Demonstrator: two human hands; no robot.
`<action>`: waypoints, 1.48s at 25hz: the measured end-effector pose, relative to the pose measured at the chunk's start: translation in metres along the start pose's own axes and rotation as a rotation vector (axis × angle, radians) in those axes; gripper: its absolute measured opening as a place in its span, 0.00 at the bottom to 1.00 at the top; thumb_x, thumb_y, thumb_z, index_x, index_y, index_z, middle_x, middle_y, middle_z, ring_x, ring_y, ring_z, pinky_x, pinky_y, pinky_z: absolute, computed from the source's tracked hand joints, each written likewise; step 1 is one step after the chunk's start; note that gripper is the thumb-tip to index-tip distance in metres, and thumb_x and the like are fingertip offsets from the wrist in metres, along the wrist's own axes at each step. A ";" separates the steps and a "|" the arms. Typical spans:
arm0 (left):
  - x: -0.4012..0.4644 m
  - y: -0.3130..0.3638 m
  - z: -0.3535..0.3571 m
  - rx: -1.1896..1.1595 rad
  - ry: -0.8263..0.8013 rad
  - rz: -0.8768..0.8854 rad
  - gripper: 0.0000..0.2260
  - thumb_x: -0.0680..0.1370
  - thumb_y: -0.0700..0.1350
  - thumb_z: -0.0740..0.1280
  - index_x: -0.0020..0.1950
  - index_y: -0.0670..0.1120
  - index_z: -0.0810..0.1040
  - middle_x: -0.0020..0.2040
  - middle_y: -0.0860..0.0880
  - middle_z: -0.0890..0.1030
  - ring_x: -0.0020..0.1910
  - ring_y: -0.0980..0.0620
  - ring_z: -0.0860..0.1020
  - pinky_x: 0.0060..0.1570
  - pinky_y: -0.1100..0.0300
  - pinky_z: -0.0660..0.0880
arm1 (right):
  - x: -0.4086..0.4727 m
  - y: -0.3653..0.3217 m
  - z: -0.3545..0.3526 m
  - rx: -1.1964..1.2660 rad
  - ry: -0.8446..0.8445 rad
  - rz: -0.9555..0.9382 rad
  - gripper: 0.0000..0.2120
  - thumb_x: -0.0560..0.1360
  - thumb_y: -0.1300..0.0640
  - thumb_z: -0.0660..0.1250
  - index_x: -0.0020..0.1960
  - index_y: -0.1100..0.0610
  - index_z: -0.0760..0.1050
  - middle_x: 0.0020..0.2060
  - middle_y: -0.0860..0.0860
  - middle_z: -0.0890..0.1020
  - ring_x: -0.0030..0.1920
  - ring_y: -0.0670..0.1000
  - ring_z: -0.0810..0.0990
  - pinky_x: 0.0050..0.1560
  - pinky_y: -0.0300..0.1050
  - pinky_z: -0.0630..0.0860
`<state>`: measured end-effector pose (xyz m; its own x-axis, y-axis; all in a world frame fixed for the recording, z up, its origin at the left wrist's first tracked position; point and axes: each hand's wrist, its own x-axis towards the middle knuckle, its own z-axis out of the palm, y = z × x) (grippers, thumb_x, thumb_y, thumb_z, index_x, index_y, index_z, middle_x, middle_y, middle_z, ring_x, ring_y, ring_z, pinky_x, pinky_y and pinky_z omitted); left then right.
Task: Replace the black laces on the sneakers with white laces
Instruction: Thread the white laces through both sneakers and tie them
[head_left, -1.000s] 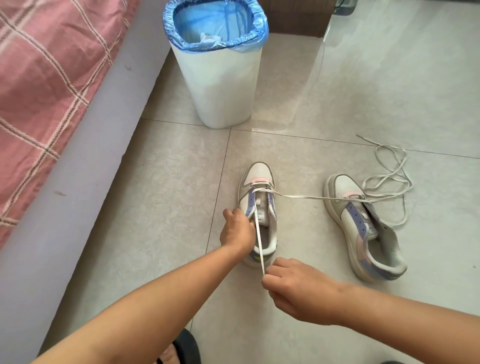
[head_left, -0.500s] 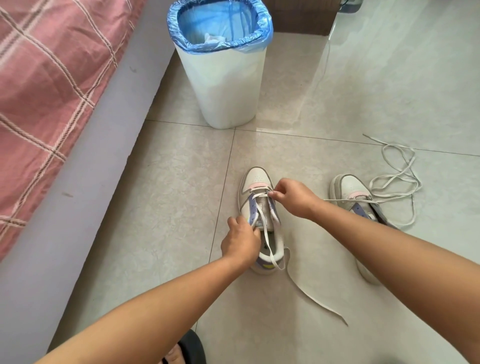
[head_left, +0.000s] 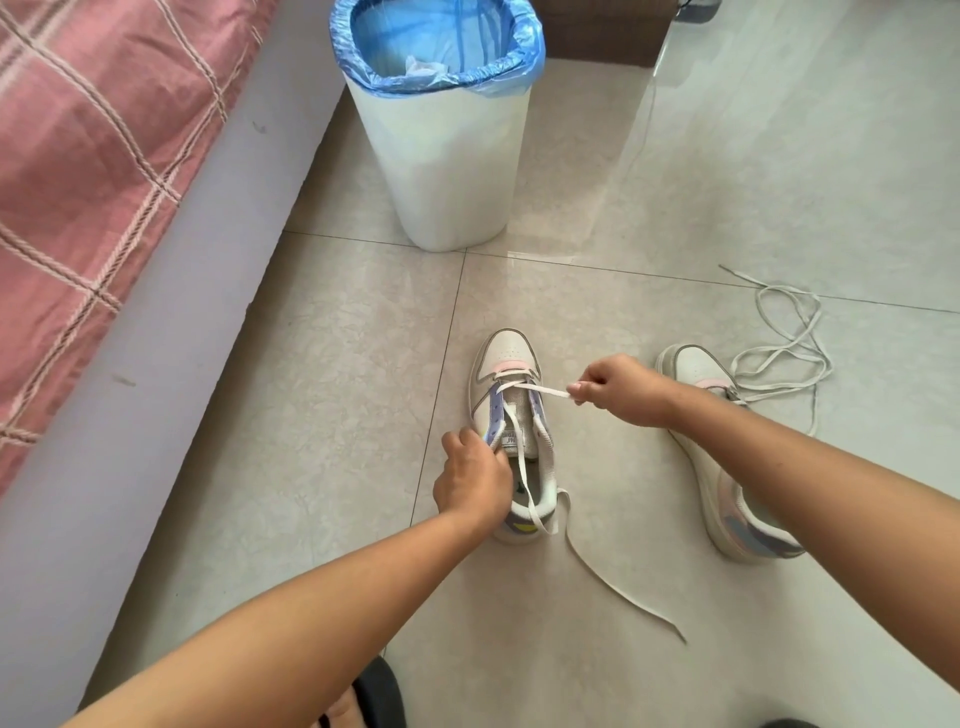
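Right of the bin-side sneaker (head_left: 511, 415), right hand (head_left: 621, 389) pinches the white lace (head_left: 545, 391); pull it snug while left hand (head_left: 470, 480) grips the sneaker's side steady.

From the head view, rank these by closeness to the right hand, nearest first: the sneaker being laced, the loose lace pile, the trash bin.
Measured from the right hand:
1. Sneaker being laced, just to its left, joined to it by the pinched lace.
2. Loose lace pile, on the floor to its right.
3. Trash bin, far ahead near the bed.
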<state>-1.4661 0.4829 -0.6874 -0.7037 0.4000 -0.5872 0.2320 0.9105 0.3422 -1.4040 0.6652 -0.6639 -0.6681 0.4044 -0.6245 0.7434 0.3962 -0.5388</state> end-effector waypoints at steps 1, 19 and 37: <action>0.000 -0.001 0.000 0.005 0.001 -0.001 0.15 0.81 0.48 0.56 0.64 0.41 0.65 0.64 0.43 0.65 0.57 0.42 0.76 0.51 0.50 0.71 | -0.002 0.001 -0.003 -0.075 0.025 -0.018 0.12 0.79 0.51 0.61 0.43 0.56 0.78 0.35 0.49 0.74 0.36 0.48 0.71 0.32 0.38 0.65; -0.005 -0.002 0.000 -0.177 0.054 -0.147 0.15 0.82 0.46 0.53 0.65 0.39 0.66 0.64 0.43 0.65 0.56 0.40 0.75 0.51 0.50 0.70 | -0.015 0.040 0.006 -0.638 0.445 -0.494 0.09 0.73 0.53 0.70 0.43 0.59 0.77 0.33 0.51 0.76 0.34 0.56 0.78 0.27 0.42 0.66; 0.024 -0.027 -0.028 -0.009 0.099 -0.066 0.17 0.81 0.45 0.55 0.67 0.40 0.60 0.65 0.41 0.62 0.57 0.38 0.73 0.50 0.50 0.68 | -0.041 0.108 -0.098 -0.908 1.034 -0.632 0.04 0.76 0.65 0.60 0.49 0.60 0.72 0.31 0.57 0.75 0.28 0.59 0.75 0.26 0.47 0.72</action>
<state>-1.5078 0.4652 -0.6900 -0.7805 0.3263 -0.5332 0.1773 0.9335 0.3117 -1.2997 0.7725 -0.6411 -0.8745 0.2090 0.4377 0.3231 0.9241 0.2042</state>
